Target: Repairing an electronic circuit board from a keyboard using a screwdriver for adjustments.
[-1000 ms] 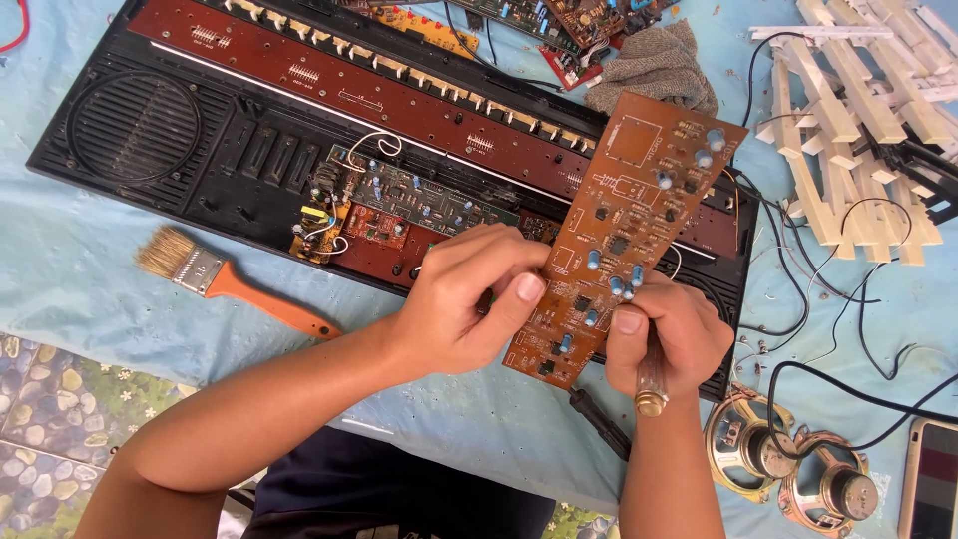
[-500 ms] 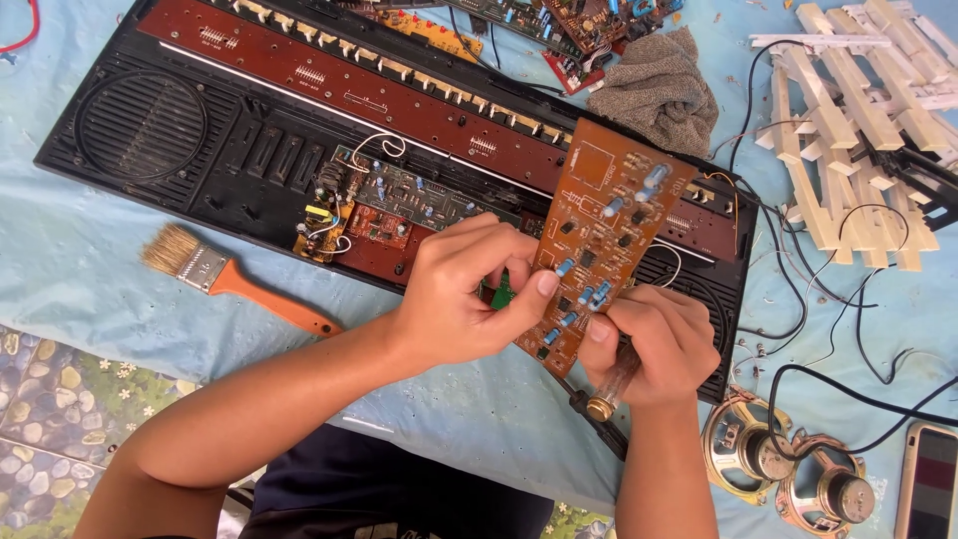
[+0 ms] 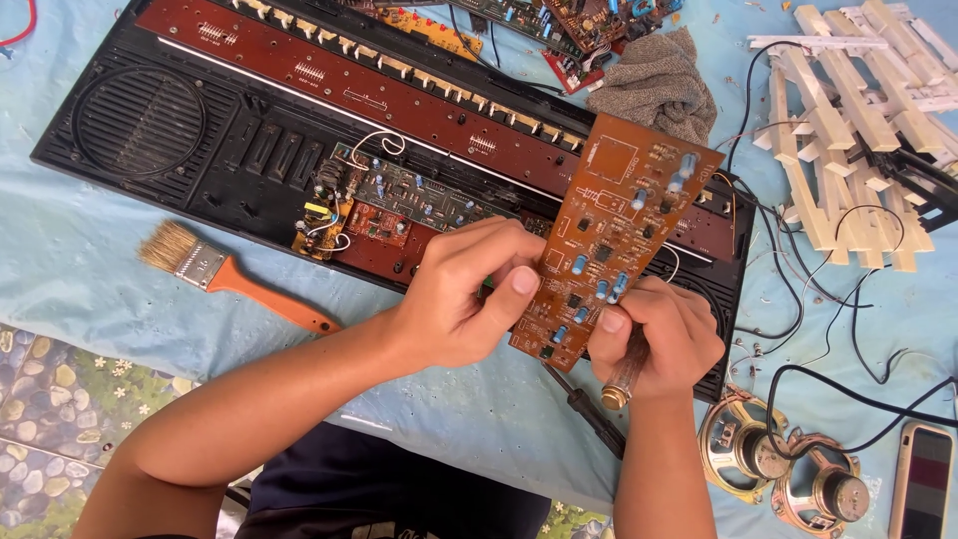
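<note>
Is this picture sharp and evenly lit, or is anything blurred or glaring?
Head view: bright, even daylight, soft shadows; the brown printed circuit board held by the left hand and right hand is crisp; no blur, mild glare only on the white plastic keys.

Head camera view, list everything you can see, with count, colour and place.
Brown circuit board with blue parts: one, held upright, centre.
Black keyboard casing: one, upper left.
Orange-handled paintbrush: one, left.
Grey cloth: one, top.
Cream keyboard keys: a pile, upper right.
Round speakers: two, coppery, lower right.
Phone: one, right corner.
Clear-handled tool: one, in right hand.
Left hand: grips board's edge.
Right hand: on board's bottom.
</note>
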